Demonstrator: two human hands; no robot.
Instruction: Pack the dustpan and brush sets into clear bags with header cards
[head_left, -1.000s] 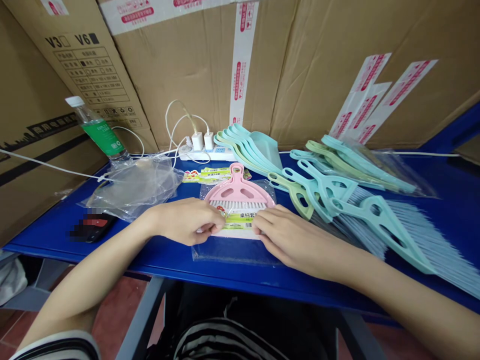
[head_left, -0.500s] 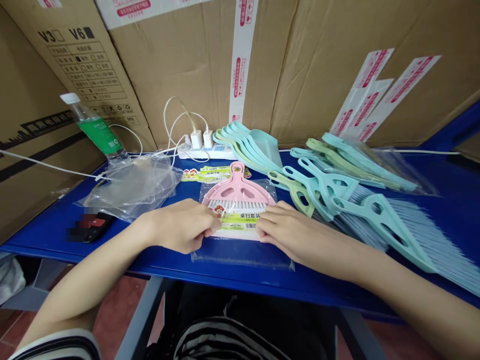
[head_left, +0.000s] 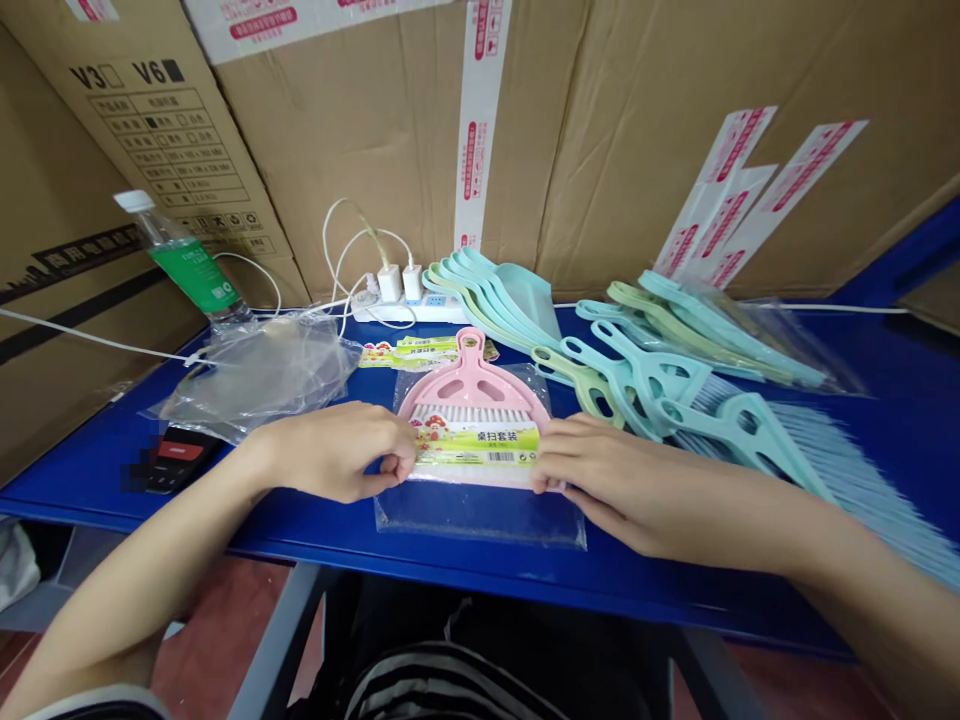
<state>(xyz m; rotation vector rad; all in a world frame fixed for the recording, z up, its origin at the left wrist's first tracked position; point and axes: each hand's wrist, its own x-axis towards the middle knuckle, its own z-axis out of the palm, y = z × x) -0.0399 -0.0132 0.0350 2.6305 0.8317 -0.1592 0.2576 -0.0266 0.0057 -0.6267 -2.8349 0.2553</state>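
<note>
Pink dustpan (head_left: 474, 388) with white bristles (head_left: 472, 413) and a lime-green label (head_left: 476, 445). Right of it: mint brushes (head_left: 739, 430), sage-green dustpan (head_left: 585, 385). Beneath it: deep-blue table (head_left: 97, 480); below, black-and-white striped shirt (head_left: 442, 690).

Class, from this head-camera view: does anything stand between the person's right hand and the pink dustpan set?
Nothing visible does. The right hand lies against the label card on the pink dustpan, its fingers at the card's right end. A clear plastic bag lies under the set.

Glossy smooth plastic dustpan (head_left: 472, 385), clear film bag (head_left: 480, 520).
</note>
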